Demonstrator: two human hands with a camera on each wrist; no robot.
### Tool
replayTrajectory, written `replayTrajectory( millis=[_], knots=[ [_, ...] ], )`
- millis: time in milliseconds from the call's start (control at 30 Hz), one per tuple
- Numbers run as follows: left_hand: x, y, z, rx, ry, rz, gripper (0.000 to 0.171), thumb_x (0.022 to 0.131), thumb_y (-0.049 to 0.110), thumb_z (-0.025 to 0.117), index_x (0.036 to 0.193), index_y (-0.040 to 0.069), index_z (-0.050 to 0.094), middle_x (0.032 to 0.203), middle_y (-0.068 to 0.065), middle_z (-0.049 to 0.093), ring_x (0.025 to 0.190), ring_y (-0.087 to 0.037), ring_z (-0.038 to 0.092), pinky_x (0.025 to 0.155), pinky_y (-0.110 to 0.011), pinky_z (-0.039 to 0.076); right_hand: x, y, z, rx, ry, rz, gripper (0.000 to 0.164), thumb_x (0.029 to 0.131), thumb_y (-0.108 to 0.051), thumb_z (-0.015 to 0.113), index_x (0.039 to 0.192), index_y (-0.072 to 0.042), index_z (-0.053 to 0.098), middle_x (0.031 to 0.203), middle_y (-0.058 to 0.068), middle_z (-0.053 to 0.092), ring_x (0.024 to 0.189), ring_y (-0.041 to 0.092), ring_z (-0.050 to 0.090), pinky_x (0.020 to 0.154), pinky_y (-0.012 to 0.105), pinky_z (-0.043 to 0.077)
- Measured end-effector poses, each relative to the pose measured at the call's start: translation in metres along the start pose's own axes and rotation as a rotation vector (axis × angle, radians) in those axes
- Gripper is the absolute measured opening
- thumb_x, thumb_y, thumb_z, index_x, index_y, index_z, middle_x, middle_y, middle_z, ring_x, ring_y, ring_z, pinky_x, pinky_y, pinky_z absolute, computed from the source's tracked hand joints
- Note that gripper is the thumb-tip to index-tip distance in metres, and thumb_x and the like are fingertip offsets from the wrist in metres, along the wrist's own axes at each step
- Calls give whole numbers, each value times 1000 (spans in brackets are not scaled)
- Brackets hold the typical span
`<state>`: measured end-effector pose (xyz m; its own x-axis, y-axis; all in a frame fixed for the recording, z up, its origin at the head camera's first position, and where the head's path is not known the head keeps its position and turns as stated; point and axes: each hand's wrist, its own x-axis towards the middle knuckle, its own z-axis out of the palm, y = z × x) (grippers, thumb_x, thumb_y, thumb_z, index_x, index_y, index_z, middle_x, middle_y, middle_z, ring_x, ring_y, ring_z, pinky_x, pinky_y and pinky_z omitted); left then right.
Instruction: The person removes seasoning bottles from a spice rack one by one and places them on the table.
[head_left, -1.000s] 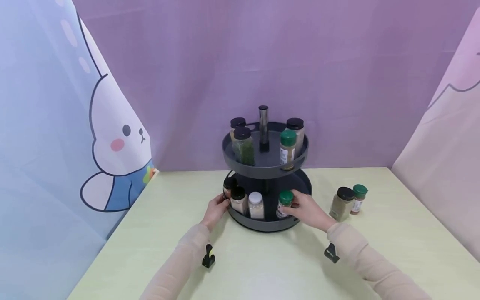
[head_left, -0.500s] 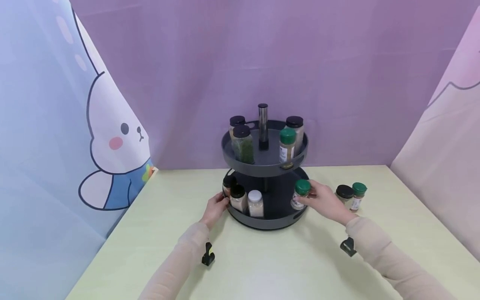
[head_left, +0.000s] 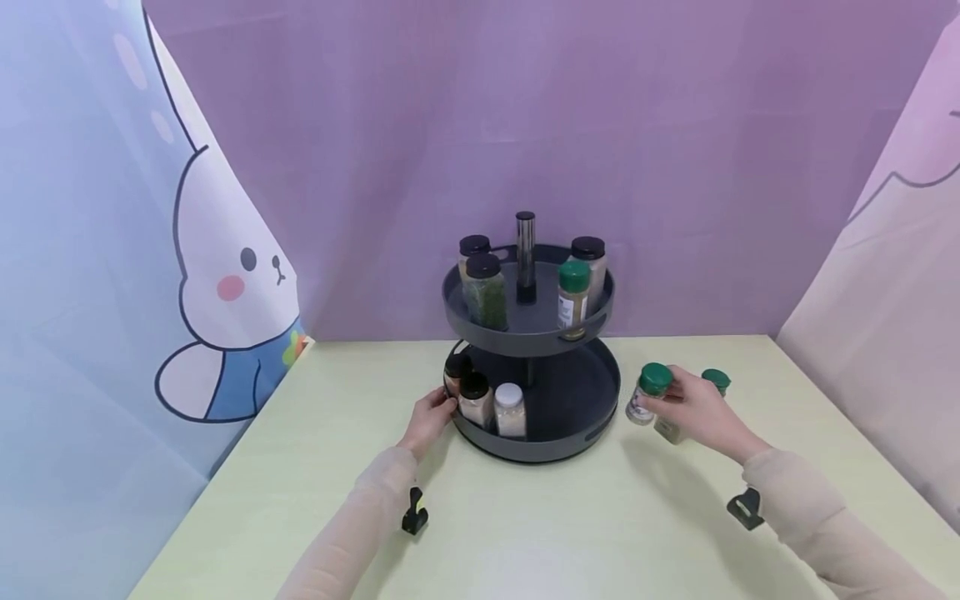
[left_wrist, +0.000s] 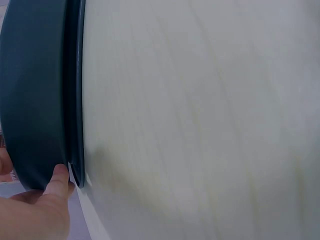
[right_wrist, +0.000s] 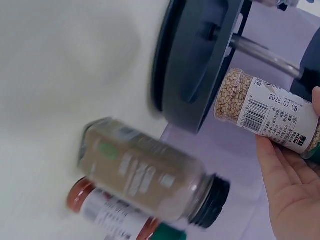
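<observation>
My right hand (head_left: pixel 701 414) holds a green-lidded spice jar (head_left: pixel 640 407) above the table, just right of a dark two-tier round rack (head_left: pixel 540 451). In the right wrist view, pale seed-like grains fill this labelled jar (right_wrist: pixel 235 95). My left hand (head_left: pixel 429 423) grips the left edge of the lower tray; its fingers bend round the tray wall (left_wrist: pixel 35 90) in the left wrist view. Beside that hand, on the lower tray, are two black-lidded jars (head_left: pixel 476 404) and a white-lidded jar (head_left: pixel 511 417).
On the upper tier (head_left: pixel 517 343) stand several jars, among them a green-lidded one (head_left: pixel 572 310) and a jar of green flakes (head_left: pixel 491 302). Right of the rack, partly behind my right hand, a black-lidded square jar (right_wrist: pixel 142 170) and a red-brown jar (right_wrist: pixel 115 212) stand on the table.
My right hand has lifted the green-lidded jar off the lower tray and carried it right, past the rim. My left hand has stayed on the tray edge.
</observation>
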<state>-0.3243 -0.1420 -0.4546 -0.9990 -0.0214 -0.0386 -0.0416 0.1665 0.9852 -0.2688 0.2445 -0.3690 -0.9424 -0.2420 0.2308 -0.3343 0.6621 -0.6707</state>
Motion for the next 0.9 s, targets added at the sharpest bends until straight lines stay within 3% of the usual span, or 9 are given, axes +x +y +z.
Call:
replayTrajectory(
  millis=[167, 300, 533, 900],
  knots=[
    [0, 0, 0, -1, 8, -1, 46, 94, 7, 42, 137, -7, 34, 136, -27, 41, 123, -35, 45, 102, -43, 40, -9, 12, -8, -11, -1, -6, 48, 86, -30, 63, 118, 3, 51, 109, 22, 64, 101, 37, 61, 80, 43, 54],
    [-1, 0, 0, 0, 2, 4, 45, 95, 7, 41, 137, -7, 34, 136, -28, 40, 123, -36, 45, 102, -43, 40, -16, 23, -14, -36, -7, 18, 53, 87, -31, 62, 122, 6, 47, 111, 26, 61, 102, 41, 59, 80, 49, 52],
    [-2, 0, 0, 1, 6, 11, 46, 94, 7, 41, 137, -7, 34, 136, -27, 41, 123, -36, 45, 102, -43, 40, -28, 34, -25, -58, 9, 43, 45, 86, -31, 63, 114, 3, 52, 110, 26, 61, 101, 42, 59, 77, 49, 53],
    [0, -2, 1, -8, 11, 16, 46, 94, 6, 42, 136, -8, 34, 135, -28, 42, 122, -36, 46, 101, -43, 42, -38, 52, -35, -95, 23, 70, 48, 86, -29, 63, 118, 5, 51, 112, 29, 60, 100, 45, 59, 76, 52, 52]
  ],
)
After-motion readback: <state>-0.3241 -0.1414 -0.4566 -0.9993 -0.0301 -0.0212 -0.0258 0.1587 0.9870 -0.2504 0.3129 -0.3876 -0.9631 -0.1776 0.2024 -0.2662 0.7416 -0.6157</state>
